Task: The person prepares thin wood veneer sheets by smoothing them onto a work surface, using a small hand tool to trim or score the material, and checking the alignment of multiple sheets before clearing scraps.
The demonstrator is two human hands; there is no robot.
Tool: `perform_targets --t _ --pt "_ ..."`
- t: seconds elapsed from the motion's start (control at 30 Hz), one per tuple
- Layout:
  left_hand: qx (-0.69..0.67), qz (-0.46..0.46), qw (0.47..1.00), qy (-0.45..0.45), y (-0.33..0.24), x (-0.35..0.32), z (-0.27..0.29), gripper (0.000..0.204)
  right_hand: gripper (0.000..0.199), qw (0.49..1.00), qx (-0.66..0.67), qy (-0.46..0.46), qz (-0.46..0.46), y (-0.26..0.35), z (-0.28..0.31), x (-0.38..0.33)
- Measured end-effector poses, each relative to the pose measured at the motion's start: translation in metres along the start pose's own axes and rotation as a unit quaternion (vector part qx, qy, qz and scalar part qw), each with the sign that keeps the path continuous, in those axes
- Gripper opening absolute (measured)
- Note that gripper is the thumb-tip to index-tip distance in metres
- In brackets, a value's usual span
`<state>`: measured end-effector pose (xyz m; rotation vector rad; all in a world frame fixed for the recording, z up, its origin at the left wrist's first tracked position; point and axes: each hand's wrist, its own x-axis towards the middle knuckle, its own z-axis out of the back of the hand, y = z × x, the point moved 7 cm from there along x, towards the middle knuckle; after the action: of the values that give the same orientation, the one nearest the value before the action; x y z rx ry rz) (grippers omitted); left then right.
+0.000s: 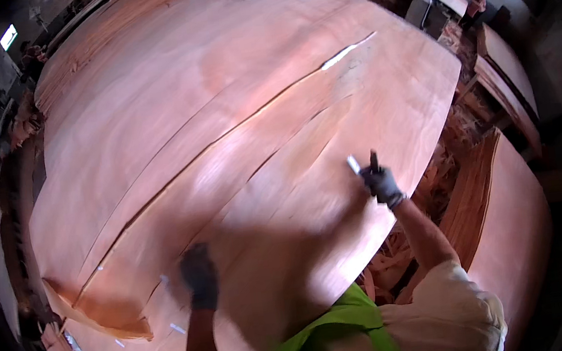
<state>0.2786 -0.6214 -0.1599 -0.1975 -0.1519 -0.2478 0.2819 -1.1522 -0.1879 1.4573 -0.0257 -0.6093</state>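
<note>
A large sheet of pinkish wood veneer (233,63) lies spread out in front of me, with long cracks running across it. The longest split (215,143) ends at the upper right in a bright gap. My right hand (382,185), in a grey glove with dark fingertips, is over the sheet's right part. A small white strip (353,164) sticks out from its fingers, one of which points up. My left hand (199,275), also gloved, is above the near left part, smeared by motion; its fingers are unclear. Short white strips (178,328) lie on the sheet near it.
A torn, curled veneer flap (106,313) lifts at the left edge. To the right, a veneer stack (508,219) stands beside a heap of scraps (388,264). More sheets (508,73) lie farther right. Another person (475,2) stands at the far right.
</note>
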Motion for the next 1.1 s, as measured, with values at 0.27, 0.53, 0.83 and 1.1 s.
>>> perform_targets --t 0.27,0.53,0.83,1.1 --pt "-0.016 -0.276 0.959 0.062 -0.335 0.247 -0.104 0.028 0.013 0.999 0.025 0.022 0.029 0.046 0.044 0.211" --pt "0.065 -0.246 0.964 0.07 -0.389 0.337 -0.156 0.031 0.019 0.997 -0.002 0.074 -0.014 0.055 0.03 0.275" --pt "0.066 -0.318 0.941 0.091 -0.444 0.364 -0.161 0.052 0.016 0.989 0.015 0.128 -0.075 0.055 0.03 0.275" --pt "-0.019 -0.222 0.973 0.064 -0.433 0.37 -0.173 0.028 0.013 0.997 -0.013 0.012 -0.073 0.045 0.009 0.225"
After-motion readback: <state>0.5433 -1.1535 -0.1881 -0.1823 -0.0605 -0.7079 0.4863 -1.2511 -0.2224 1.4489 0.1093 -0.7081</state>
